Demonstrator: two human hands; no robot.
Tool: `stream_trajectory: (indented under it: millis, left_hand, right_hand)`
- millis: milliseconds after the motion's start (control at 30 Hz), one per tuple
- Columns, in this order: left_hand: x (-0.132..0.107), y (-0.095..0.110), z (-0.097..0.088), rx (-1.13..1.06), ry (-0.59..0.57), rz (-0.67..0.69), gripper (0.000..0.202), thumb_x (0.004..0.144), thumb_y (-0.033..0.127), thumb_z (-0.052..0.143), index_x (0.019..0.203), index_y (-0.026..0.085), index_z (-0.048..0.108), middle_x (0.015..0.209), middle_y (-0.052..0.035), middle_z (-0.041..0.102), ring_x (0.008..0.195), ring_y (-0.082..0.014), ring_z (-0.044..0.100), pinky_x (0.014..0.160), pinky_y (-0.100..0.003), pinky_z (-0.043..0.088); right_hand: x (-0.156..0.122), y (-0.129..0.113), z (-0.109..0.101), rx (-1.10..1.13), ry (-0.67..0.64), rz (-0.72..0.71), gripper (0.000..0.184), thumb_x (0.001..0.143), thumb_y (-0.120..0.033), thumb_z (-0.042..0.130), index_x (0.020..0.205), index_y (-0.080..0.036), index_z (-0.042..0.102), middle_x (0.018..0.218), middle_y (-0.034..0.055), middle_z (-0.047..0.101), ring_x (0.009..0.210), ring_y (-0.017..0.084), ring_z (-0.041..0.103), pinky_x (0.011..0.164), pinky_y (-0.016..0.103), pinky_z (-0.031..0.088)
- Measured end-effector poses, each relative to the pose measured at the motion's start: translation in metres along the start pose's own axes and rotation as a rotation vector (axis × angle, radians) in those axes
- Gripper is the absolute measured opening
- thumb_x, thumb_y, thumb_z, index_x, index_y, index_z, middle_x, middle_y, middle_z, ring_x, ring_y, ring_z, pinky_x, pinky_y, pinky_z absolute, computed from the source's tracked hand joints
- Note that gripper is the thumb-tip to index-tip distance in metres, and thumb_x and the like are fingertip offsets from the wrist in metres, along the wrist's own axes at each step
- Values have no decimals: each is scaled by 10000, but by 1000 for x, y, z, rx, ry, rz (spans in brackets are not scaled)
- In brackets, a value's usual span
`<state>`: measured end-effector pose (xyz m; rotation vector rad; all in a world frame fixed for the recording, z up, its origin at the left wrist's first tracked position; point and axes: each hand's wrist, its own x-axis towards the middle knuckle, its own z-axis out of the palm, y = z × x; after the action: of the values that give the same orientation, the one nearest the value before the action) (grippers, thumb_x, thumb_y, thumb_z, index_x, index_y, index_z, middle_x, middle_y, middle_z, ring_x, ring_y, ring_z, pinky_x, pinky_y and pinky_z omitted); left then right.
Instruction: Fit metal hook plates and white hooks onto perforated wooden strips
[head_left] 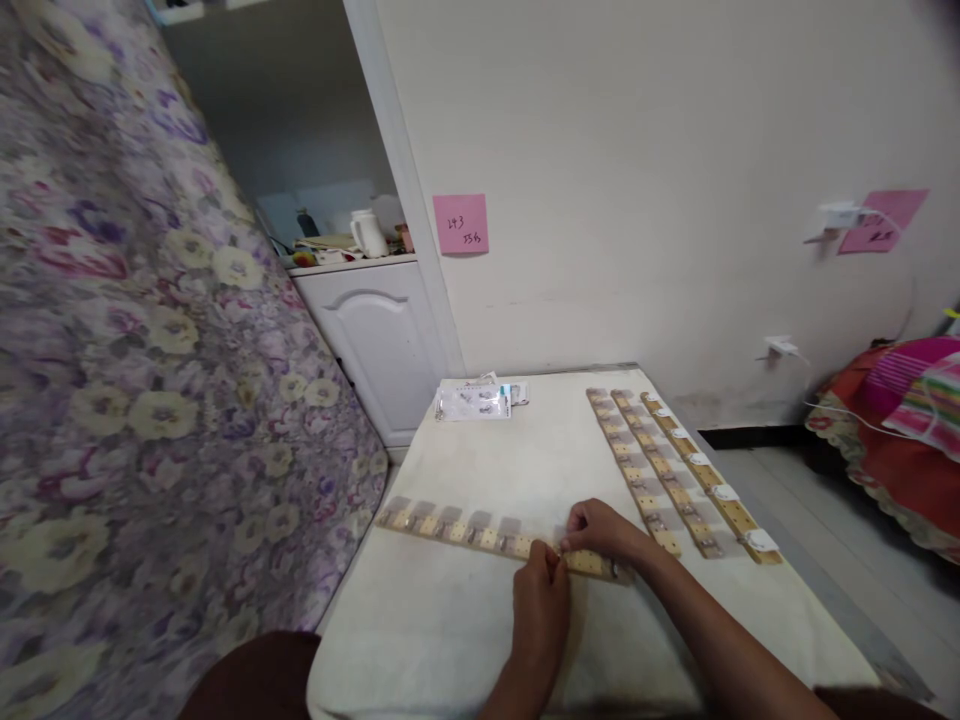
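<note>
Pinching strip (pixel 480 538), right hand (pixel 600 530) (pink note (pixel 460 223): "243")

Soft, even room light: I see the pale tabletop (pixel 487 620) bright, a faint shadow under my left hand (pixel 540 605), wide-angle bending at the edges, and the floral fabric (pixel 112 350) blurred.

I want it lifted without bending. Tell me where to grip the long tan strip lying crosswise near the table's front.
Pinch the long tan perforated strip across its narrow width near both ends, from above: it lies flat on the white cloth-covered table, thin and long, so one end alone would likely sag.
</note>
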<state>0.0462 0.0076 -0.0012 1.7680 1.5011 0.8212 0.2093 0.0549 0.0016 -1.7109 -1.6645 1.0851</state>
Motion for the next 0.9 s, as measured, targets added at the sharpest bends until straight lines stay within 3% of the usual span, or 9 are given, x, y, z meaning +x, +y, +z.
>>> stream_trajectory:
  millis: [633,900]
  left_hand:
    - [-1,-3,1,-12,-5,8,113,812,197,447,705,233,437,609,31,546,586,-138,503,555,-226,295]
    - [0,-1,-1,-17,-23,-8,101,798,172,456,716,228,440,630,19,568,602,-144,515,564,-230,307]
  right_hand:
    - [-1,-1,2,4,12,23,181,537,-230,736,664,-155,631,617,-36,607,600,103,507,525,197,331]
    - [6,5,5,13,30,55,353,483,-194,777,811,-186,647,714,-35,626,641,113,526,554,202,334]
